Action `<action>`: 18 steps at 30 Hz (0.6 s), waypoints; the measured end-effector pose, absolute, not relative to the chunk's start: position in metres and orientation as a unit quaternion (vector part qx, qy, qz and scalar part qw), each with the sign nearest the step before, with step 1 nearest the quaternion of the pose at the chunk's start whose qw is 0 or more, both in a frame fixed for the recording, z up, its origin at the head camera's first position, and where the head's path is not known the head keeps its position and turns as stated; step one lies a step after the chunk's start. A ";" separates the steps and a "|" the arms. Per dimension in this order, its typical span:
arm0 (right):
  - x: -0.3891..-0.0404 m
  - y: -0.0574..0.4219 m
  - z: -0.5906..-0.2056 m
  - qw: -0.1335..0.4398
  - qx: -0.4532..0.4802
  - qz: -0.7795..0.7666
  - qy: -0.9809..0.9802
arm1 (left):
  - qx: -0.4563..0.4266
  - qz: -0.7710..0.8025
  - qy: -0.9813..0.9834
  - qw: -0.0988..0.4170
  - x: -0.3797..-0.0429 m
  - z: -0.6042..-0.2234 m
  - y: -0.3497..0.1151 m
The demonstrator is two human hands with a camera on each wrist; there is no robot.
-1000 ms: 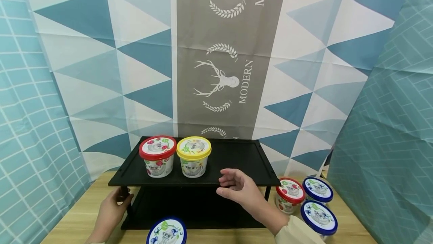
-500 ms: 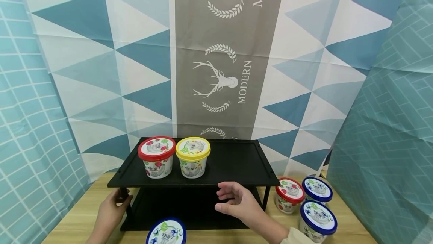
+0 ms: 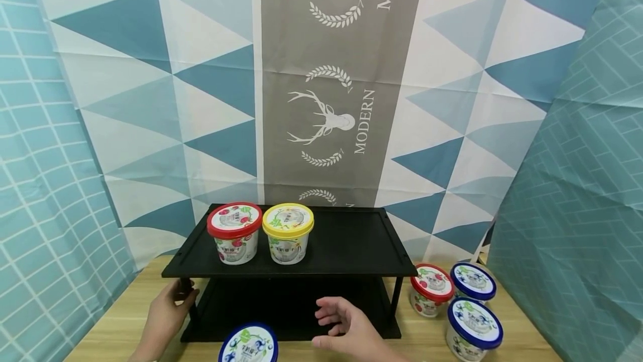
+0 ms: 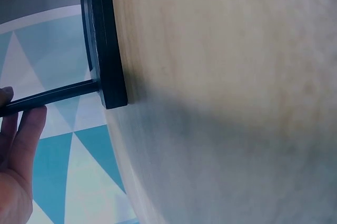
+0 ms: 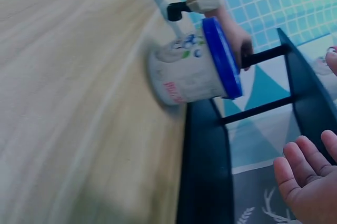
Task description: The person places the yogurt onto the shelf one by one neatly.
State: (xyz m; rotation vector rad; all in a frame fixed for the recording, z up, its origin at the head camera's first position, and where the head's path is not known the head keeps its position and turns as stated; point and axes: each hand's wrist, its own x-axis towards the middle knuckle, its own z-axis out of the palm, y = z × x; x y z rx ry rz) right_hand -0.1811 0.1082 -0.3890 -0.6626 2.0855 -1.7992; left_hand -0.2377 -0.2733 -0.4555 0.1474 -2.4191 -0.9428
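Observation:
A black two-tier rack (image 3: 346, 239) stands on the wooden table. My left hand (image 3: 164, 316) grips its front left post (image 4: 58, 95), thumb on one side and fingers on the other. On the top shelf, a red-lidded tub (image 3: 234, 233) and a yellow-lidded tub (image 3: 288, 233) stand side by side toward the left. My right hand (image 3: 348, 329) holds nothing; its fingers are loosely bent in front of the dark lower shelf (image 3: 281, 306). Left of that hand, a blue-lidded tub (image 3: 249, 345) stands upright by the rack's front edge; the right wrist view shows its white side.
Right of the rack stand another red-lidded tub (image 3: 432, 289) and two more blue-lidded tubs, one at the back (image 3: 473, 281) and one nearer (image 3: 474, 328). A patterned cloth (image 3: 321, 100) hangs behind, with teal cloths (image 3: 577, 211) at the sides.
My right hand has come down and back toward me, from the top shelf's front edge to in front of the lower shelf. The left hand keeps its grip on the post; the tubs have not moved.

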 end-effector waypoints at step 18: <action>-0.189 0.096 -0.452 0.220 -0.253 -0.628 0.702 | 0.062 -0.367 -0.897 0.239 -0.241 -0.453 -0.270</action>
